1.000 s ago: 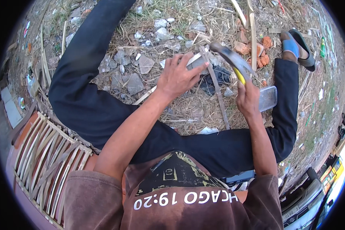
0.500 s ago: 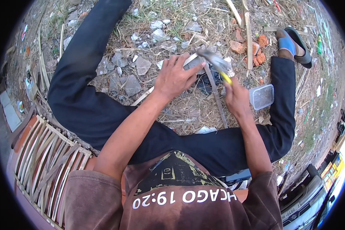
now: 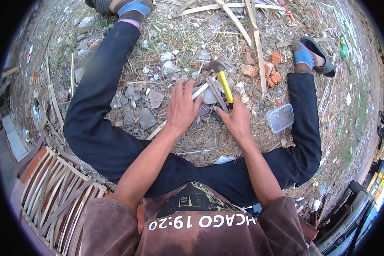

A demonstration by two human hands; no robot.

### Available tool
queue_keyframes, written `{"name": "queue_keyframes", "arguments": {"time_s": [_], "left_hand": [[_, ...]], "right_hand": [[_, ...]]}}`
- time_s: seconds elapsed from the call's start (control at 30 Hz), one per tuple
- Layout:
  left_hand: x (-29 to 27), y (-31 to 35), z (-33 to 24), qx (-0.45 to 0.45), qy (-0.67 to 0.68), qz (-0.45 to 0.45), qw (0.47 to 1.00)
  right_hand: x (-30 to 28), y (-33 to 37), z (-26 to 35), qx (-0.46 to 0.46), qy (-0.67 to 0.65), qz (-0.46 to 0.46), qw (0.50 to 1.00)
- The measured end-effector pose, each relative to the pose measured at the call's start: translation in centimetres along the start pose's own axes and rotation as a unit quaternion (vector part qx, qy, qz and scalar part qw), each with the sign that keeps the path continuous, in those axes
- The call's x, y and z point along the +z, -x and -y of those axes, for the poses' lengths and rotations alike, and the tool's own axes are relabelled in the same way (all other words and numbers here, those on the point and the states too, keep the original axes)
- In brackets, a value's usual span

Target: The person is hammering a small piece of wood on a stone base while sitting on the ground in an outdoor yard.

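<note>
Hammering looks underway, not finished: our right hand (image 3: 237, 120) grips the yellow-handled hammer (image 3: 223, 81), head poised just beyond our left hand (image 3: 182, 106), spread flat on the bamboo strip (image 3: 180, 112) beneath it.

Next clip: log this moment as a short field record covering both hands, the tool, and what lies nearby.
setting: person seated on stony, grassy ground, legs spread
left hand: palm down, pressing a thin bamboo strip
right hand: gripping a hammer by its yellow handle
hammer head: over the strips, by grey stones
nearby: clear plastic container to the right; woven bamboo panel lower left
</note>
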State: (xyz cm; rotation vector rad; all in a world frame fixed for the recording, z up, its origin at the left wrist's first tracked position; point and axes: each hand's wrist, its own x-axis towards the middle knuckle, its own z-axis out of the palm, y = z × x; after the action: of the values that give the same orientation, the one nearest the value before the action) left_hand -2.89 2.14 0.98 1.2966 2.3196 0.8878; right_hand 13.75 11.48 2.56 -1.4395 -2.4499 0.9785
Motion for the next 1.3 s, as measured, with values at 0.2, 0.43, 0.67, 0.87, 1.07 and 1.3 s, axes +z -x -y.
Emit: {"name": "queue_keyframes", "arguments": {"time_s": [0.2, 0.43, 0.67, 0.87, 1.07, 1.3], "left_hand": [[-1.4, 1.1, 0.3, -0.099, 0.001, 0.091, 0.991], [-1.9, 1.0, -1.0, -0.087, 0.032, 0.025, 0.995], [-3.0, -1.4, 1.6, -0.166, 0.168, 0.245, 0.94], [-2.7, -1.9, -0.6, -0.101, -0.021, 0.109, 0.989], [-4.3, -3.1, 2.3, -0.152, 0.206, 0.217, 0.942], [-5.7, -4.7, 1.2, -0.088, 0.112, 0.182, 0.973]], "right_hand": [[-1.3, -0.3, 1.7, 0.034, -0.044, 0.049, 0.997], [-2.1, -0.1, 2.0, 0.021, -0.038, 0.037, 0.998], [-2.8, -0.2, 2.9, 0.036, -0.069, 0.028, 0.997], [-3.6, -1.6, 4.0, 0.037, -0.075, 0.029, 0.996], [-4.3, -1.4, 5.1, 0.007, -0.093, 0.01, 0.996], [-5.1, -2.8, 6.9, -0.003, -0.054, 0.016, 0.998]]}}
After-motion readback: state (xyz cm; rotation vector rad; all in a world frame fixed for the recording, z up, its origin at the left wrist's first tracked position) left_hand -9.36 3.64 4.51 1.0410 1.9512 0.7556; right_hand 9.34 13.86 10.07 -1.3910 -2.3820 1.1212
